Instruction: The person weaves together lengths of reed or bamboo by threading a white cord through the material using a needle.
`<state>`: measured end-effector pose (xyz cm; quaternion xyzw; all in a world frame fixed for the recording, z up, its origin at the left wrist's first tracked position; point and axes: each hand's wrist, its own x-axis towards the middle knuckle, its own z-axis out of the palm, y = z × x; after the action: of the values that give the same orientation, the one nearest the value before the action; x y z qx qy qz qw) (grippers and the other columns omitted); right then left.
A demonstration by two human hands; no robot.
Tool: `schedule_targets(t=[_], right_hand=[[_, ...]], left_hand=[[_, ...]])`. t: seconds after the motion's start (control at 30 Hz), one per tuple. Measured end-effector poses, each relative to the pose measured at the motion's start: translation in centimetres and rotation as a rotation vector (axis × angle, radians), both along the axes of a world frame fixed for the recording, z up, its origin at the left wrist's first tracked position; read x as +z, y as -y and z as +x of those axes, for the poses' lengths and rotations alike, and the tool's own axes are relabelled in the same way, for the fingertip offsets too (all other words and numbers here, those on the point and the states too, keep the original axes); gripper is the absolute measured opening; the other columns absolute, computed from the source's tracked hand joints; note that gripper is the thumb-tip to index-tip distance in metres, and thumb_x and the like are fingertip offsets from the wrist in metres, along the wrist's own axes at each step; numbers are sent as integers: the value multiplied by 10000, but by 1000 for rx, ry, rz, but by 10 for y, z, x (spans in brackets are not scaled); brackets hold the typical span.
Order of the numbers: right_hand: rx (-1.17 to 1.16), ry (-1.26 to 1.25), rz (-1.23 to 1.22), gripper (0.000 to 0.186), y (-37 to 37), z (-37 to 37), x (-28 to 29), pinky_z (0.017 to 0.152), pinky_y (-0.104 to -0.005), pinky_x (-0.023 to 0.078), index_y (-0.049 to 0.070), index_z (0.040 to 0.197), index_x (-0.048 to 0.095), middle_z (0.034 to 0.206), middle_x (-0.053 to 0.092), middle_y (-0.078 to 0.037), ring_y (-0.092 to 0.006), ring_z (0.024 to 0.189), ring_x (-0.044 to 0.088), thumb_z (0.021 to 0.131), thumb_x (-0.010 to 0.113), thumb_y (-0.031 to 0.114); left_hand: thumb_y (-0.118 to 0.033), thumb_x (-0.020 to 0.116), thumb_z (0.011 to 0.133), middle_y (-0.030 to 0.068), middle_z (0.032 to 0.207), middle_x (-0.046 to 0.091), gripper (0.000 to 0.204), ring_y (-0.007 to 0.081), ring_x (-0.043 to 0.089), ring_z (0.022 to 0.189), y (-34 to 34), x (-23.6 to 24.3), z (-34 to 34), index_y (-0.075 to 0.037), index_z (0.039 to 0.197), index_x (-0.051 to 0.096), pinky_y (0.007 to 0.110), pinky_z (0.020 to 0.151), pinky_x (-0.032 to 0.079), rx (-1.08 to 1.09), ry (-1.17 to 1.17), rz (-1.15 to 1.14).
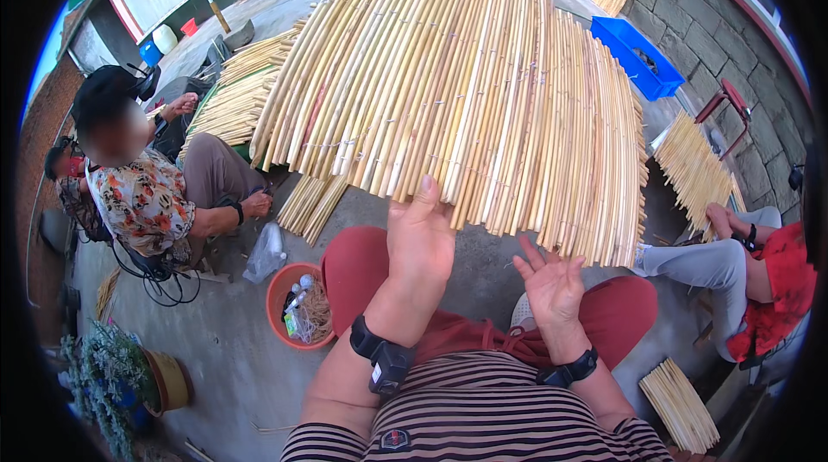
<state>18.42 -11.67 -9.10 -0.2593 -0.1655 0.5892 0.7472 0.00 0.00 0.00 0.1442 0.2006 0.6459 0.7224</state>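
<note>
A wide mat of pale reed sticks [483, 100], bound with rows of thin thread, spreads out in front of me above my lap. My left hand [419, 242] is closed on its lower edge near the middle, with the thumb lying over the sticks and the fingers hidden underneath. My right hand [548, 288] is just below the mat's lower right edge, palm up with fingers apart, holding nothing.
An orange basin [278, 294] of twine and bottles sits by my left knee. Co-workers sit left [138, 203] and right [772, 272] with stick mats. A potted plant [168, 380], a blue crate [636, 56] and a stick bundle [677, 402] are around me.
</note>
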Motion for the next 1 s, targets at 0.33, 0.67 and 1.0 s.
schedule_targets(t=[0.33, 0.67, 1.0], right_hand=[[-218, 327, -331, 280, -34, 64, 30, 590, -312, 563, -37, 1170, 589, 974, 727, -160, -249, 769, 744, 948, 602, 133], [-5, -318, -174, 308, -7, 8, -26, 698, -328, 477, 23, 1254, 562, 1119, 695, -157, -242, 907, 678, 1011, 492, 198], [607, 165, -359, 285, -77, -84, -87, 923, -401, 538, 23, 1260, 586, 1162, 675, -182, -290, 1064, 657, 1002, 574, 144]], left_hand=[[-237, 553, 1040, 273, 1392, 466, 465, 428, 490, 1326, 43, -62, -22, 79, 1350, 409, 543, 1164, 389, -185, 42, -289], [-189, 530, 1039, 255, 1195, 633, 276, 419, 632, 1175, 55, -80, -43, 61, 1154, 559, 520, 1016, 540, -291, -204, -431], [-162, 516, 1039, 267, 1202, 634, 414, 378, 706, 1036, 62, -83, -57, 100, 1353, 457, 470, 903, 615, -491, -309, -435]])
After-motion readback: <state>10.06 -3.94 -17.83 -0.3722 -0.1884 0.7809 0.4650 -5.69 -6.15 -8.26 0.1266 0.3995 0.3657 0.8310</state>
